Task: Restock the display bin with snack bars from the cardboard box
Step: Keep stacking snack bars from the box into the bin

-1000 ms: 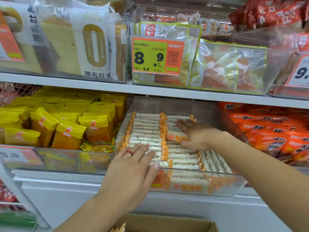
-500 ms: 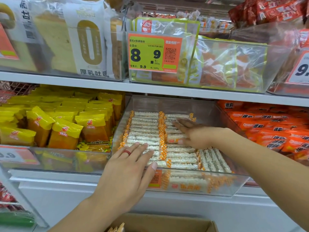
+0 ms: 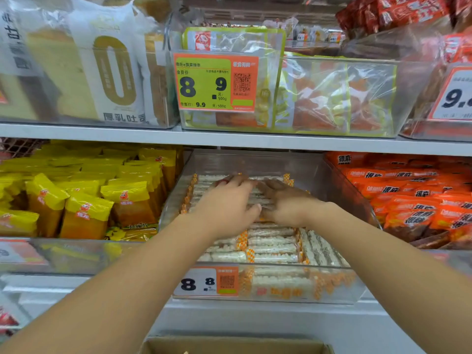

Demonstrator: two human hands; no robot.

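A shelf (image 3: 229,141) crosses the middle of the frame, with bread bags (image 3: 102,72) above it at upper left and a green tag (image 3: 215,83) on a clear tub at upper centre. Below the shelf, yellow packs (image 3: 84,195) fill the left and orange packs (image 3: 419,198) the right. Between them, at centre, sits the clear bin (image 3: 332,284), lined with rows of bars (image 3: 273,249) in white and orange wrappers. Both hands lie palm down on the bars at the bin's back, side by side and touching. The left hand (image 3: 227,205) has straight, close-set fingers, with a red ring. The right hand (image 3: 286,203) is flat too, fingers slightly spread. The box (image 3: 229,346) shows at bottom centre.
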